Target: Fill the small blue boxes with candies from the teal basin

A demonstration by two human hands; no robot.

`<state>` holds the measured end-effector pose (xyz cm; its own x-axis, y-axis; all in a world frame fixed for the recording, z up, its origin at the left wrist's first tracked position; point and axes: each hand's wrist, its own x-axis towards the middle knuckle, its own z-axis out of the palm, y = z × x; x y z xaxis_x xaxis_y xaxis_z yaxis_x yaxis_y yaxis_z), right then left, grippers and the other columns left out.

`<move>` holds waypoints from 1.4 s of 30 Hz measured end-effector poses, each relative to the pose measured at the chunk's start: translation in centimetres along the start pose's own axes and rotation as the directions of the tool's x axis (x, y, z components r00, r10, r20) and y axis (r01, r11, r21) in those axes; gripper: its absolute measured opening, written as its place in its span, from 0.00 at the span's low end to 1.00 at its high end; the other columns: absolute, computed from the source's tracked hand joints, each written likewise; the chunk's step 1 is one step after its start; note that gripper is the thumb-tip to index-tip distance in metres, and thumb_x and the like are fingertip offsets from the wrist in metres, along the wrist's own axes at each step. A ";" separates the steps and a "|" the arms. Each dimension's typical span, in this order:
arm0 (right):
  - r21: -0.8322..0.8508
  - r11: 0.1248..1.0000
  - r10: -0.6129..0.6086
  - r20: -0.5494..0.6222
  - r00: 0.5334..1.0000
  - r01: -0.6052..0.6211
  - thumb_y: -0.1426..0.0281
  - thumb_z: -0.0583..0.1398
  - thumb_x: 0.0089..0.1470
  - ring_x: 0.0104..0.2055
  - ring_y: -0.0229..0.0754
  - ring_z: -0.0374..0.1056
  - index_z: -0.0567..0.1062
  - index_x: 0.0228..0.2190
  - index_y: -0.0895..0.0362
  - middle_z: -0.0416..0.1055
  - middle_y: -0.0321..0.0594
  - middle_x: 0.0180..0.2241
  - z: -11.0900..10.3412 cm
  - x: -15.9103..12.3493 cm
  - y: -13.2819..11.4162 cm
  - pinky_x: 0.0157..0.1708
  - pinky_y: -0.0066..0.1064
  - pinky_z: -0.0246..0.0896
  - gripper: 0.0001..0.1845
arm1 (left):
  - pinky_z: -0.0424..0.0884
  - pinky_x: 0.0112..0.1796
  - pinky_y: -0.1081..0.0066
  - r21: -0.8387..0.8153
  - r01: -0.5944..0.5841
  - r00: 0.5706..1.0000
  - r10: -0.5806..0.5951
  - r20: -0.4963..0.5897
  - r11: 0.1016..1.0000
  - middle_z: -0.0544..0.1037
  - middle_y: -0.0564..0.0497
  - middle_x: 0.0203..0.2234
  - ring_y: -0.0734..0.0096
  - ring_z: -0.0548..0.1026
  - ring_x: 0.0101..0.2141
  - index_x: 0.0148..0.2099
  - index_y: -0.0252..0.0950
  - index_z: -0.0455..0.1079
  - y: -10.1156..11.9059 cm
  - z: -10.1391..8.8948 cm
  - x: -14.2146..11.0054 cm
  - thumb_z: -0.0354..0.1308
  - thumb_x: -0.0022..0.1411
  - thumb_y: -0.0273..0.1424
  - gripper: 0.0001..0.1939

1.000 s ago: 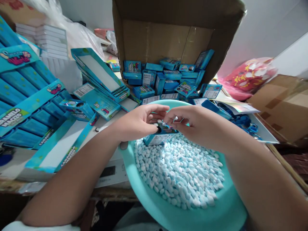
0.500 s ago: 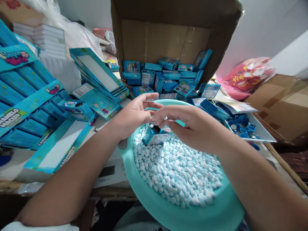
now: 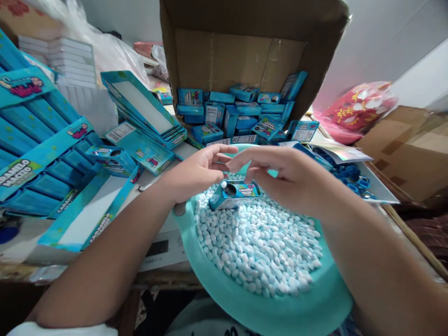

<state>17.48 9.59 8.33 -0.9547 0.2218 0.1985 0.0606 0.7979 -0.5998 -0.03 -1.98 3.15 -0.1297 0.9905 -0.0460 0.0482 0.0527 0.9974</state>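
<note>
The left grip [image 3: 199, 172] is loosely curved, thumb parted from the fingers; the right grip [image 3: 283, 172] is half-curled, with a gap inside it. I cannot tell whether either has hold of anything. Just beneath and between them sits a small blue rectangular cardboard carton [image 3: 241, 191] with a dark round hole in its top, its base among a heap of pale-blue and white rounded candies [image 3: 262, 247]. One white candy [image 3: 224, 184] shows at the hole's edge, right by the left grip's thumb. The heap fills a round turquoise basin [image 3: 196, 266] below both grips. Beyond them, a large brown cardboard box [image 3: 241, 51] holds more small blue cartons [image 3: 213, 114]. Left of the left grip, on the counter [image 3: 17, 252], are a long, shallow blue cardboard tray with a white inside [image 3: 80, 210] and an upright blue display [image 3: 35, 140] packed with cartons. Right of the right grip, a shallow white tray [image 3: 383, 193] holds blue plastic pieces [image 3: 350, 172].
</note>
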 end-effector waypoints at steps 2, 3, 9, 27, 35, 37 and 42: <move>-0.143 0.986 0.062 -0.145 0.988 -0.083 0.78 0.53 0.59 0.41 0.43 0.73 0.78 0.40 0.54 0.79 0.38 0.40 -1.0 -1.3 0.5 0.39 0.33 0.65 0.15 | 0.70 0.55 0.60 0.016 0.006 1.000 -0.006 -0.001 1.000 0.76 0.44 0.52 0.59 0.74 0.55 0.61 0.34 0.64 -0.2 0.1 0.0 0.54 0.55 0.20 0.30; -0.233 0.960 0.113 -0.184 0.976 -0.155 0.75 0.54 0.61 0.41 0.46 0.73 0.78 0.39 0.54 0.79 0.40 0.41 -1.2 -2.2 0.8 0.40 0.36 0.66 0.13 | 0.70 0.55 0.59 0.024 0.010 1.000 -0.009 -0.005 1.000 0.76 0.43 0.51 0.58 0.74 0.55 0.60 0.34 0.64 -0.2 0.1 0.0 0.54 0.54 0.20 0.30; -0.521 0.810 0.491 0.351 0.797 -0.269 0.40 0.58 0.57 0.55 0.70 0.69 0.71 0.61 0.59 0.71 0.62 0.56 1.8 -8.0 1.9 0.49 0.59 0.67 0.44 | 0.71 0.52 0.59 0.086 0.015 0.999 -0.019 0.049 0.996 0.77 0.43 0.51 0.57 0.74 0.55 0.60 0.36 0.65 0.2 0.1 -0.2 0.53 0.54 0.22 0.30; -0.347 0.874 0.466 0.394 0.792 -0.341 0.61 0.63 0.54 0.39 0.55 0.74 0.75 0.44 0.60 0.78 0.52 0.40 6.8 -4.7 1.5 0.34 0.36 0.62 0.20 | 0.69 0.54 0.59 0.168 0.095 0.995 -0.096 -0.004 0.981 0.79 0.45 0.51 0.56 0.74 0.56 0.58 0.37 0.70 0.3 0.2 -0.2 0.53 0.61 0.30 0.22; 0.322 0.836 0.417 0.153 0.896 -0.444 0.60 0.59 0.60 0.22 0.37 0.60 0.75 0.33 0.54 0.68 0.34 0.23 4.0 -5.1 -0.1 0.22 0.29 0.53 0.11 | 0.71 0.53 0.60 0.145 0.034 0.995 -0.047 0.083 0.989 0.78 0.41 0.53 0.56 0.74 0.56 0.60 0.34 0.67 -0.4 0.0 0.1 0.58 0.54 0.23 0.29; 0.594 0.685 0.496 0.042 0.867 -0.421 0.59 0.60 0.59 0.21 0.36 0.60 0.72 0.30 0.54 0.65 0.33 0.22 3.3 -4.0 -0.2 0.20 0.28 0.52 0.12 | 0.72 0.52 0.60 0.150 0.010 0.995 -0.025 0.101 0.989 0.77 0.40 0.54 0.56 0.74 0.56 0.61 0.33 0.66 -0.6 0.0 0.1 0.60 0.54 0.24 0.30; 0.829 0.512 0.613 -0.170 0.772 -0.225 0.51 0.58 0.57 0.20 0.36 0.58 0.65 0.33 0.52 0.62 0.31 0.24 3.3 1.0 -0.4 0.18 0.30 0.50 0.17 | 0.70 0.53 0.59 0.109 0.030 0.997 -0.038 0.067 0.994 0.78 0.42 0.53 0.57 0.75 0.55 0.60 0.35 0.69 -0.3 0.0 0.1 0.58 0.64 0.32 0.22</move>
<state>15.52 7.62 6.18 -0.6500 0.7554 -0.0830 0.0042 -0.1057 -0.9944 0.00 -1.91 2.83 -0.0649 0.9941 -0.0871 0.1523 0.0961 0.9836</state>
